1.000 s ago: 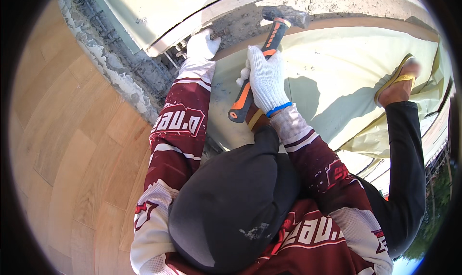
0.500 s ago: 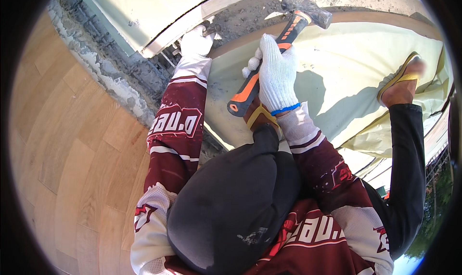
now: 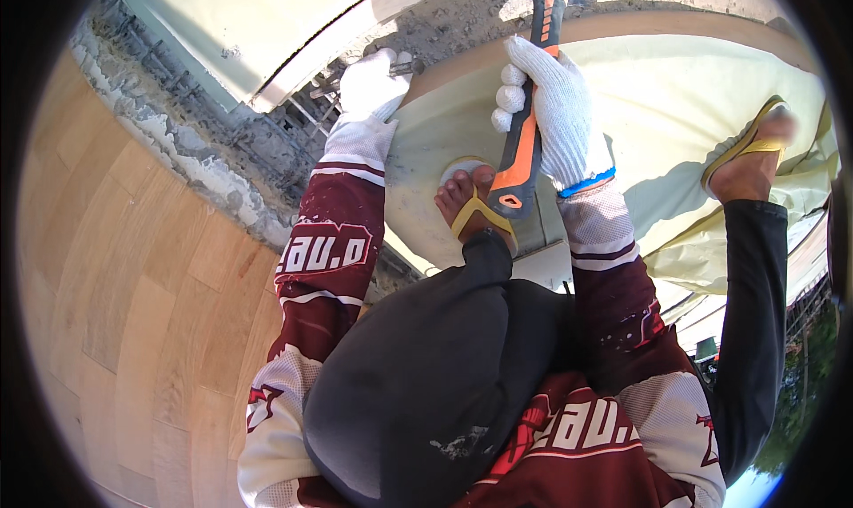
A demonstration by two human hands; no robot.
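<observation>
In a white knit glove, my right hand [image 3: 562, 117] grips a hammer [image 3: 526, 157] by its black and orange handle. The steel head is uppermost, partly at the top edge of the view. My left hand [image 3: 373, 83], gloved too, is closed around a short steel chisel [image 3: 409, 67]. One metal end sticks out to the right of the fist, and part of the bar shows on its left; the middle is hidden by the fingers. This hand is beside the corner of a pale panel [image 3: 258, 28], over a rough trench with exposed metal bars [image 3: 306, 117].
Wood-look tiles [image 3: 169, 321] cover the floor at left, ending at a broken concrete edge [image 3: 169, 126]. Pale yellow sheeting [image 3: 657, 91] lies under my feet, in yellow-strapped sandals [image 3: 480, 213]. Grey rubble [image 3: 444, 24] lines the strip beyond. My bent knee [image 3: 409, 375] fills the lower middle.
My right hand and the hammer have moved right, the handle turning more upright and uncovering my foot. My left hand has shifted slightly right and down in the view, still around the chisel.
</observation>
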